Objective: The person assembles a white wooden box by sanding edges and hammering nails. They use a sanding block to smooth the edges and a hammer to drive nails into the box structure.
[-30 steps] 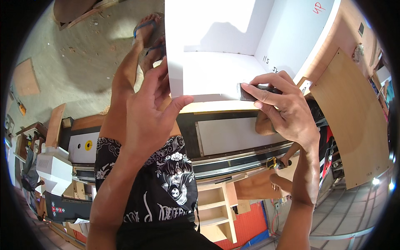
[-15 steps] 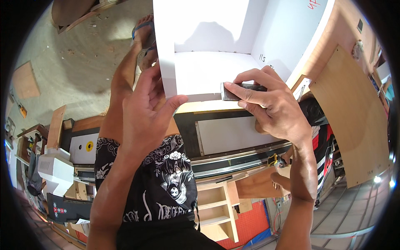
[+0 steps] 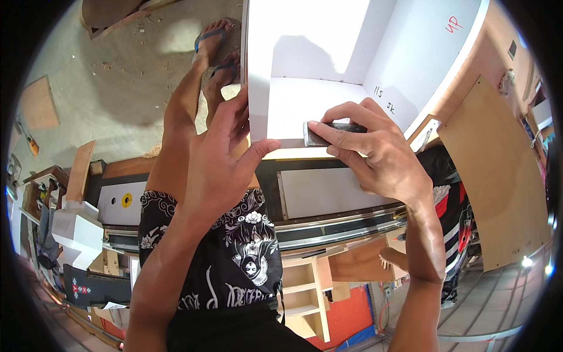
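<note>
Here, the right hand [image 3: 381, 155] has its grip closed on a small, flat, dark grey rectangular block [image 3: 317, 139], thumb on the near side and fingers over the top. The block lies along the near edge of a large, white, open-fronted box [image 3: 260, 76], right of its near left corner, and appears to rest on that edge. The left hand [image 3: 218, 161] is grasping the box at this corner: its thumb presses the near edge just left of the block, while its fingers go around the outer face of the left wall, their tips partly hidden. Red and black handwriting marks the box's right inner wall. Below the hands are black shorts with white printed figures [image 3: 252, 252] and a white rectangular panel in a dark surround [image 3: 328, 190]. To the left stretches a grey, littered concrete floor [image 3: 129, 88]; to the right stands a tall, pale brown wooden sheet [image 3: 492, 170]. Farther down, another person's hand [image 3: 387, 256] is near a reddish-brown wooden board [image 3: 355, 267], beside a pale wooden shelf unit [image 3: 324, 296].
</note>
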The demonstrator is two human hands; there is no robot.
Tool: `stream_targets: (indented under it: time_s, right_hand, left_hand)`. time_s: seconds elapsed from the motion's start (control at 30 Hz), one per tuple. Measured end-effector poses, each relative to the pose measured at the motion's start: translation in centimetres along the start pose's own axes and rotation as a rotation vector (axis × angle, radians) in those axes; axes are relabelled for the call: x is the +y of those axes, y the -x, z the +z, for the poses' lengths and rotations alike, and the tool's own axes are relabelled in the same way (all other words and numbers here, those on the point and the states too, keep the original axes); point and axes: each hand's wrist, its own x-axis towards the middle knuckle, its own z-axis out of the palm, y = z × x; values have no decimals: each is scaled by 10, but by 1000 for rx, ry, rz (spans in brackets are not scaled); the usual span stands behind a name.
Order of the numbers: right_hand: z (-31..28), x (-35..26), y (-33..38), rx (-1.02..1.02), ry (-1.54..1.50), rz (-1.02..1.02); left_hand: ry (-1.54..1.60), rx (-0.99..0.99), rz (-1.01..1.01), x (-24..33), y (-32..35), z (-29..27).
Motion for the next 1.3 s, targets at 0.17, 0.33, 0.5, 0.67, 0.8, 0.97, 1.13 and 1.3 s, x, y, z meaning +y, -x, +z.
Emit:
stream_targets:
  time_s: [0.17,0.33,0.5,0.67,0.8,0.97,1.13,1.3]
  right_hand:
    - [5,-11,-10,-4,6,-37]
    - [0,-13,-11,-10,-32,32]
    - [-20,3,10,-83,-27,97]
    - [-20,0,7,-97,-10,63]
    - [-15,0,4,-73,-11,17]
    - [-8,-2,-1,-73,-25,22]
    - [-4,-4,-3,-48,-13,19]
    - [-2,-8,-5,-52,-5,46]
  left_hand:
    - [-76,-2,13,-6,1,-2]
    - [-111,-57,18,-5,0,-11]
    - [-104,-53,21,-9,0,-12]
    - [-64,-91,-26,-2,-2,-18]
    - [-57,-139,-38,-7,-2,-27]
    - [-10,-158,-41,-14,-2,-29]
    - [6,-139,-47,-11,0,-29]
    - [-5,-125,-55,-8,0,-29]
